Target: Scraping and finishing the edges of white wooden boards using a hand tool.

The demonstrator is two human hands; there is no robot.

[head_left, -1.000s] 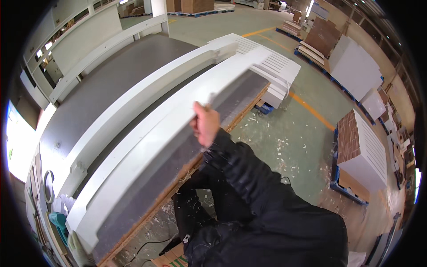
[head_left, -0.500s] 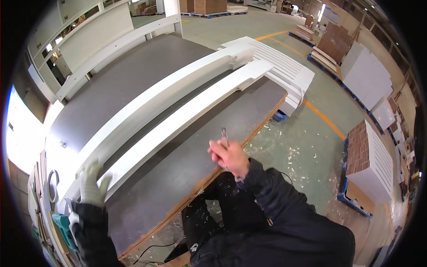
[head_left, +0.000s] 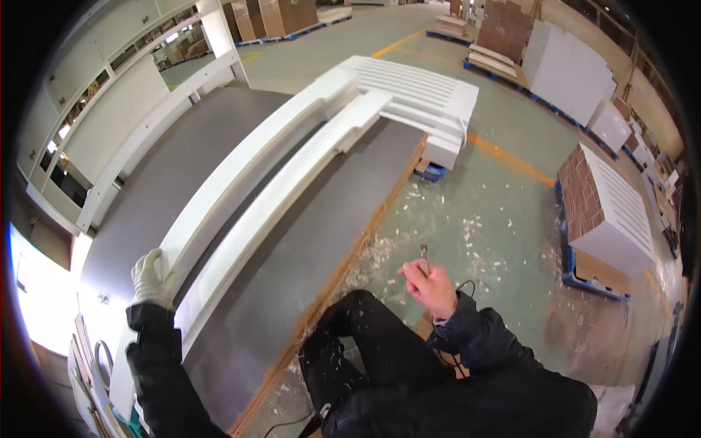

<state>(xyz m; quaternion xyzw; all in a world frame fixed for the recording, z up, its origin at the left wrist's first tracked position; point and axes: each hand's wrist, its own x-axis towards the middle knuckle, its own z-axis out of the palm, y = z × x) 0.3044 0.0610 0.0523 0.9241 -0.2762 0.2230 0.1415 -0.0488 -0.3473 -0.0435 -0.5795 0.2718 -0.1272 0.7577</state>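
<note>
Your bare right hand (head_left: 432, 289) is clenched around a flat-bladed metal tool (head_left: 424, 255), out past the table's (head_left: 314, 241) right edge. Your gloved left hand (head_left: 152, 281) touches the far white rail (head_left: 241, 164) on the table; whether it grips can't be told. The near white rail (head_left: 281, 179) lies beside it on the table.

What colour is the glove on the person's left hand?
Off-white; the glove shows best in the current head view, at the left, beyond the dark sleeve.
</note>
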